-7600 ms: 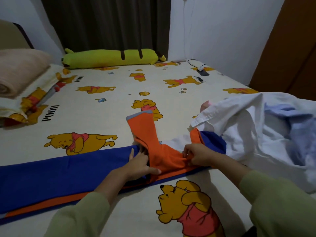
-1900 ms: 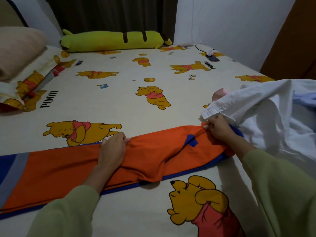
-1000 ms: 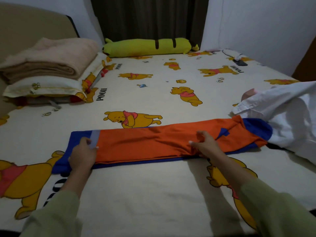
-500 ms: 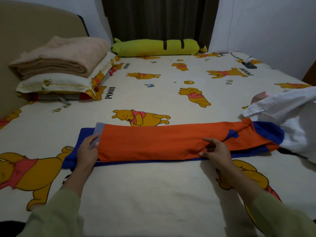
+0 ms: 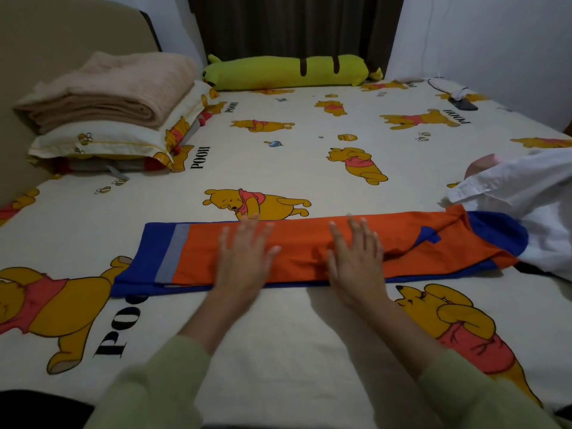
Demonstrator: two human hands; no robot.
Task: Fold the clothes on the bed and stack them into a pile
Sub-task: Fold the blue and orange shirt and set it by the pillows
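An orange and blue garment [image 5: 297, 249], folded into a long narrow strip, lies across the bed [image 5: 278, 351] in front of me. Its left end shows a blue edge and a grey band. My left hand [image 5: 244, 258] lies flat on the orange cloth left of the middle, fingers straight and spread. My right hand [image 5: 356, 258] lies flat on it right of the middle, fingers straight too. The strip's right end runs under a loose heap of white clothes [image 5: 526, 205] at the right edge.
A folded beige blanket [image 5: 108, 91] sits on a pillow [image 5: 102, 144] at the far left by the headboard. A long green plush bolster [image 5: 288, 72] lies along the far edge. A phone with its cable [image 5: 462, 103] rests at the far right corner.
Both hands let go of the garment's near edge and moved inward to the middle, where they now lie flat on the orange cloth. The strip itself has stayed in place.
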